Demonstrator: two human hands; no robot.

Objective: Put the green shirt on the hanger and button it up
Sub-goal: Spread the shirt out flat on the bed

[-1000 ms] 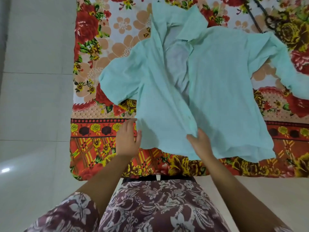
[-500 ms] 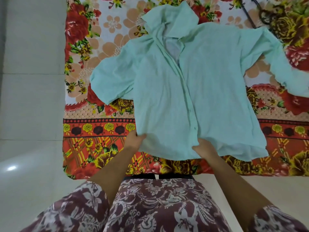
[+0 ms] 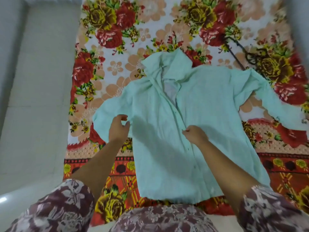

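Green shirt (image 3: 209,106) flat on floral sheet (image 3: 117,67), front up. Right hand (image 3: 194,134) pinching placket. Left hand (image 3: 119,128) half-curled by sleeve, grip unclear. Risk imo: buttoning before hanger (dark thing top right? (image 3: 249,56)) goes in blocks it.

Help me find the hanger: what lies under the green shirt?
Only the floral sheet shows around the green shirt. A thin dark object, perhaps the hanger, lies on the sheet past the collar, to the right. Whatever is beneath the fabric is covered.
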